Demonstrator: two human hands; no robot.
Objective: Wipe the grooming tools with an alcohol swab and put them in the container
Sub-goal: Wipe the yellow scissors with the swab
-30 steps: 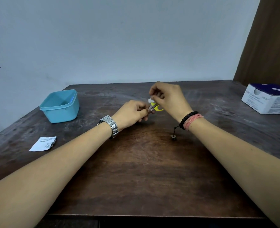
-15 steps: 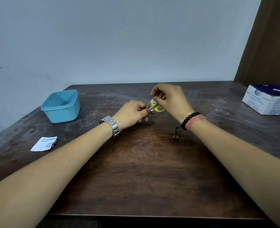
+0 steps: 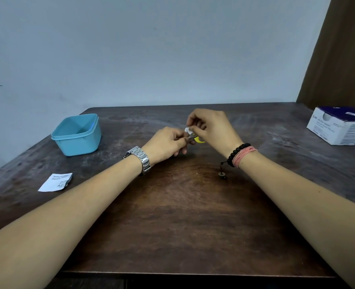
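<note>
Small yellow-handled grooming tool (image 3: 195, 138) held above the table (image 3: 182, 215) middle, pinched by left hand (image 3: 166, 143); alcohol swab (image 3: 188, 129) pinched on it by right hand (image 3: 212, 130). Long axis roughly left-right. Blue container (image 3: 76, 135) well apart, nearer the left hand.

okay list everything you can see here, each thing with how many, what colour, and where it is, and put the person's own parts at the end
container: one, light blue, open, far left of table
torn wrapper: one, white, printed, left near edge
box: one, white and dark blue, far right
grooming tool: one, yellow and metal, between the hands
swab: one, white, against the tool
table: one, dark brown wood
left hand: holds the tool; silver watch
right hand: pinches the swab; black bead and pink bracelets
</note>
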